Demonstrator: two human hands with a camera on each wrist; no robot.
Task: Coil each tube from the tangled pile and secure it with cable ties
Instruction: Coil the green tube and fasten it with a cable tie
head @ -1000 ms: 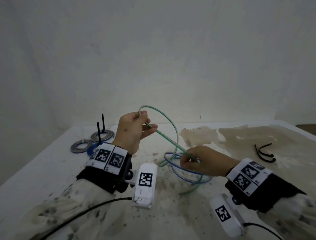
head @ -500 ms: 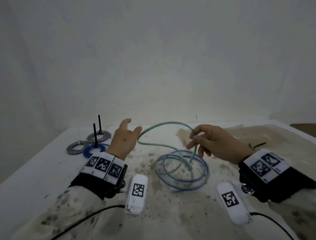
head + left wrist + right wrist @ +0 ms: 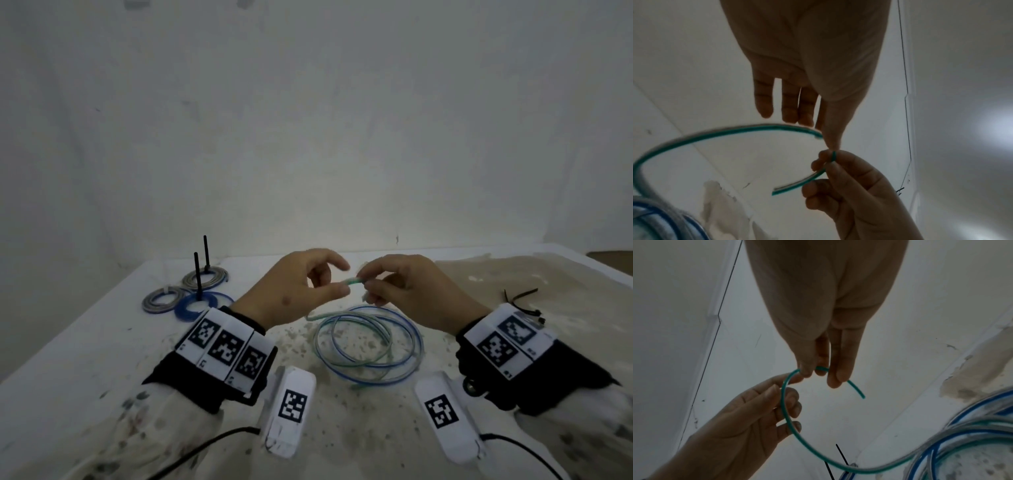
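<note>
Above the table my right hand (image 3: 366,284) pinches the green tube (image 3: 352,281) near its free end, between thumb and forefinger. That short end (image 3: 856,390) sticks out past the fingers. My left hand (image 3: 346,277) meets it from the left. Its thumb tip touches the tube and its fingers (image 3: 792,402) curl loosely round the strand. From there the green tube (image 3: 735,129) arcs down to the table. There it lies in flat loops together with a blue tube (image 3: 416,339).
Three tied coils, two grey (image 3: 205,279) and one blue (image 3: 195,305), lie at the back left with black tie tails (image 3: 198,274) standing up. Loose black cable ties (image 3: 520,298) lie on the brown-stained patch at the right. A white wall stands close behind the table.
My left hand let go of the raised loop and opened. My right hand lifted the tube end off the table, and the hands have now met over the flat loops.
</note>
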